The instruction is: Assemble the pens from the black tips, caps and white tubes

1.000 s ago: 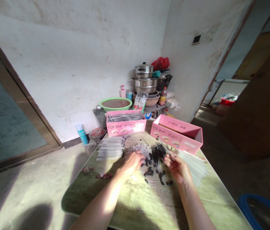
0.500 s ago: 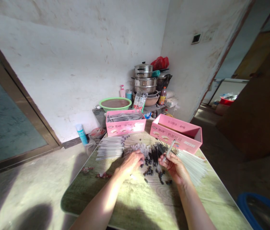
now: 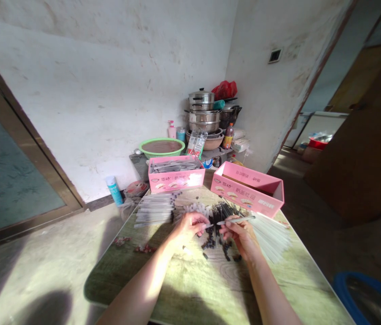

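My right hand (image 3: 242, 237) is closed round a pen (image 3: 242, 219), held nearly level with its narrow tip pointing left. Facing that tip, my left hand (image 3: 192, 224) pinches a small pale translucent piece (image 3: 208, 226), probably a pen cap; a short gap separates the two. Beneath and behind my hands lie a heap of whitish caps (image 3: 197, 207), a bundle of thin black-filled refills (image 3: 226, 208) and scattered small black plugs (image 3: 227, 250). Clear pen barrels (image 3: 273, 239) fan out right of my right hand. Left of my left hand lie rows of assembled-looking pens (image 3: 154, 211).
At the table's back stand a pink box (image 3: 176, 180) filled with pens and another pink box (image 3: 247, 194), its contents not visible. Behind them are a green basin (image 3: 162, 146) and stacked steel pots (image 3: 204, 115). A blue tub (image 3: 355, 293) sits beyond the table's right edge (image 3: 332, 280).
The pen in my right hand has swung from steeply upright to nearly level. My left hand has come off the cap heap and moved slightly right, with the small pale piece showing in its fingers.
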Demonstrator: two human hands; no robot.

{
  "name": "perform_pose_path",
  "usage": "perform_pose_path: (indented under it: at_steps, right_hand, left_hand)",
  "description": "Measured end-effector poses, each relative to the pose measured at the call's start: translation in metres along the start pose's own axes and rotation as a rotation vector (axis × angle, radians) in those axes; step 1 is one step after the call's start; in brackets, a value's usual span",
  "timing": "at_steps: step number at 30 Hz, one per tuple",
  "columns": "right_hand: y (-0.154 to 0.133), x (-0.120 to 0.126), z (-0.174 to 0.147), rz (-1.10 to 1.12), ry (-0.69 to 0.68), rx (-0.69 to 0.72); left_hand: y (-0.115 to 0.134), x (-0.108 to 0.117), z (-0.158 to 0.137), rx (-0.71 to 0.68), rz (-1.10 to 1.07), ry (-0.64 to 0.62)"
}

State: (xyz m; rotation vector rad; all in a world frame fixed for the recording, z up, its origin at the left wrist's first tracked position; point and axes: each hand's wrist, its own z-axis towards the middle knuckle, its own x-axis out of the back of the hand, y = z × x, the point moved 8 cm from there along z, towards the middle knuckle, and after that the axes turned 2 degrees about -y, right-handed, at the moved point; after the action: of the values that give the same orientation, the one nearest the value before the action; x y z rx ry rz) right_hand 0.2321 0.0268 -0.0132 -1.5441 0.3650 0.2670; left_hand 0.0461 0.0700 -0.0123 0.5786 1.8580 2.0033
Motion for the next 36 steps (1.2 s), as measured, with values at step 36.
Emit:
perform_pose_path:
  at_steps: [36]
  right_hand:
    - [0.01,-0.021,-0.004,-0.187,-0.071,-0.055]
  left_hand:
    - [0.014,-0.011,-0.004,-0.077,0.305,-0.025]
